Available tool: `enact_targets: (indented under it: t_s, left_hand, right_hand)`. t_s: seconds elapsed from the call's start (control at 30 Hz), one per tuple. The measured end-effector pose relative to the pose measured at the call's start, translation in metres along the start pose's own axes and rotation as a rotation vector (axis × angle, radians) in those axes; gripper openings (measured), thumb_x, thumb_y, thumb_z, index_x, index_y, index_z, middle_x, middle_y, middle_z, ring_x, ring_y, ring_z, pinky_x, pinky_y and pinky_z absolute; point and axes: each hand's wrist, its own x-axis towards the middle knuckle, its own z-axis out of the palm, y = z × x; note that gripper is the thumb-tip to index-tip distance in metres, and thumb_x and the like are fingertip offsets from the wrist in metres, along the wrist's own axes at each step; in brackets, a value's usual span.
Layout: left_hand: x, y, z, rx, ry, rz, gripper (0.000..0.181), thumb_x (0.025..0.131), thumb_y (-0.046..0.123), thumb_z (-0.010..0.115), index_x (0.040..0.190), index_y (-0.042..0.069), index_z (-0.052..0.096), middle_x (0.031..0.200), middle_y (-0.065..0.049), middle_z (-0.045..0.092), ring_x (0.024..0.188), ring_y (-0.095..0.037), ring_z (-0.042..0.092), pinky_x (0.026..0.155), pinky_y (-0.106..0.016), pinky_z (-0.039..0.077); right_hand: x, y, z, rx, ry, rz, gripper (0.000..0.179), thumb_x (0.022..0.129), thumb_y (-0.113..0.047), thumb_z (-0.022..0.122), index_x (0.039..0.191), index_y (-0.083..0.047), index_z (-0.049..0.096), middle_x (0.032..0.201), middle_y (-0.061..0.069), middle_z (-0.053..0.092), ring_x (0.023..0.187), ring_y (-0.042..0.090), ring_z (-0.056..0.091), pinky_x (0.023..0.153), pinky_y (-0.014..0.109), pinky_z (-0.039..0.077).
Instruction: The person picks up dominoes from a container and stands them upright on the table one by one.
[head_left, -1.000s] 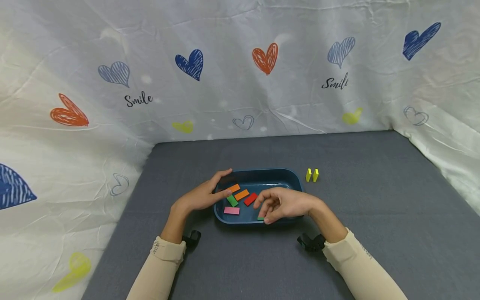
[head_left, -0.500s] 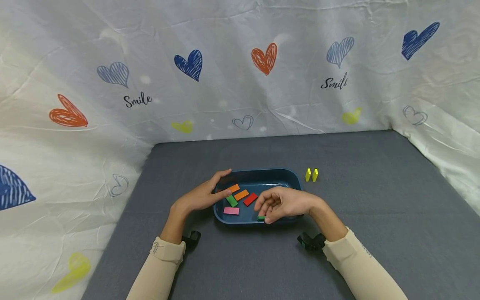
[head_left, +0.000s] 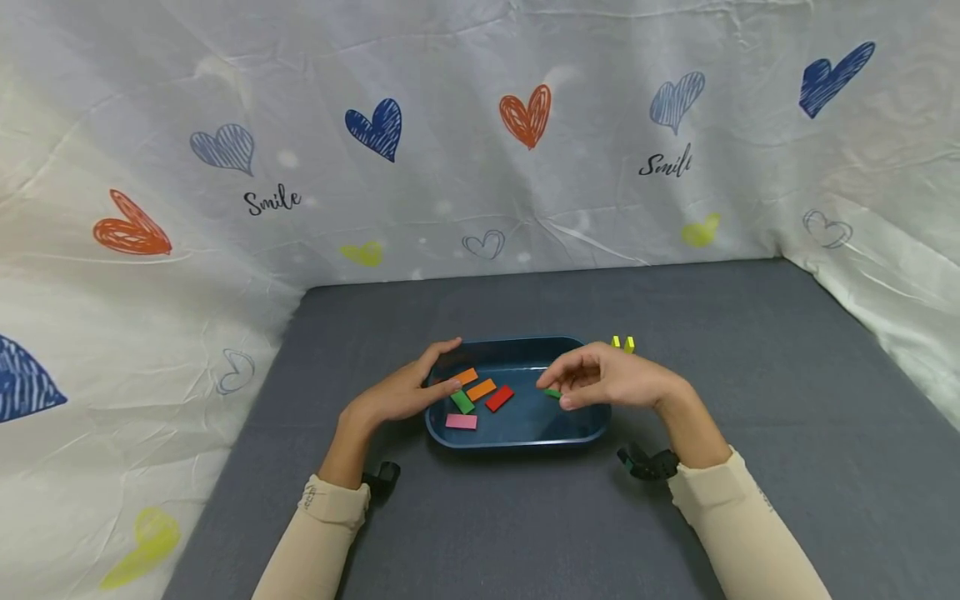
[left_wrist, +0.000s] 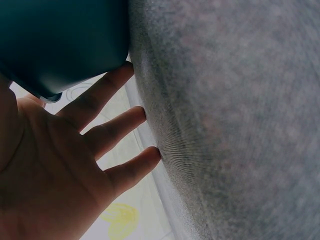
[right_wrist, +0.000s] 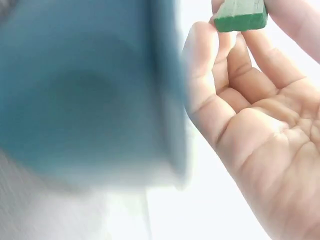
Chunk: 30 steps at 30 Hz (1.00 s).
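A dark blue tray [head_left: 525, 432] stands on the table with several small flat wooden blocks in its left half: two orange blocks [head_left: 481, 390], a green block [head_left: 462, 402], a red block [head_left: 499, 398] and a pink block [head_left: 461, 422]. My left hand [head_left: 401, 390] rests at the tray's left end, thumb over the rim. In the left wrist view its straight fingers [left_wrist: 117, 131] touch the grey cloth beside the tray. Above the tray's right half my right hand [head_left: 611, 377] pinches another green block [right_wrist: 241, 17] between thumb and fingers.
Two yellow blocks [head_left: 628, 343] stand upright side by side behind the tray's right end, partly hidden by my right hand. A grey cloth [head_left: 525, 525] covers the table. Behind it hangs a white sheet [head_left: 442, 192] printed with hearts.
My right hand has lifted the green block from the tray's front side and moved back and to the right with it. My left hand stays at the tray's left end.
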Motion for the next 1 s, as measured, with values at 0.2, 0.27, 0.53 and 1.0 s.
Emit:
enact_targets:
  t_s: [0.2,0.27,0.53,1.0]
  left_hand:
    - [-0.001,-0.002,0.0,0.001,-0.003,-0.008,0.075,0.102,0.048,0.057,0.163,0.032,0.015,0.166,-0.012,0.027,0.151,-0.039,0.033,0.116,-0.066,0.031]
    - [-0.001,-0.001,0.0,0.001,-0.005,-0.013,0.076,0.102,0.049,0.057,0.163,0.032,0.015,0.166,-0.011,0.027,0.151,-0.038,0.032,0.117,-0.066,0.031]
    - [0.0,-0.002,0.001,0.003,0.0,-0.012,0.077,0.101,0.051,0.057,0.163,0.034,0.015,0.168,-0.008,0.025,0.152,-0.038,0.031,0.117,-0.066,0.031]
    - [0.001,-0.001,0.001,0.003,-0.002,-0.005,0.076,0.101,0.049,0.058,0.163,0.033,0.016,0.167,-0.009,0.027,0.151,-0.037,0.033,0.117,-0.065,0.032]
  right_hand:
    - [-0.039,0.001,-0.036,-0.047,0.26,0.027,0.038,0.095,-0.009,0.071,0.131,0.0,0.066,0.119,0.001,0.073,0.101,0.013,0.068,0.089,0.028,0.057]
    - [-0.051,0.003,-0.045,-0.061,0.33,0.029,0.037,0.096,-0.009,0.069,0.132,0.001,0.065,0.118,0.0,0.073,0.102,0.012,0.068,0.088,0.028,0.057]
    - [-0.079,0.021,-0.067,-0.074,0.582,0.066,0.036,0.097,-0.012,0.07,0.131,-0.003,0.065,0.116,-0.008,0.071,0.098,0.01,0.065,0.084,0.025,0.056]
    - [-0.071,0.078,-0.076,-0.037,0.675,0.229,0.051,0.096,-0.023,0.073,0.135,0.004,0.055,0.107,-0.011,0.065,0.093,0.01,0.064,0.081,0.029,0.056]
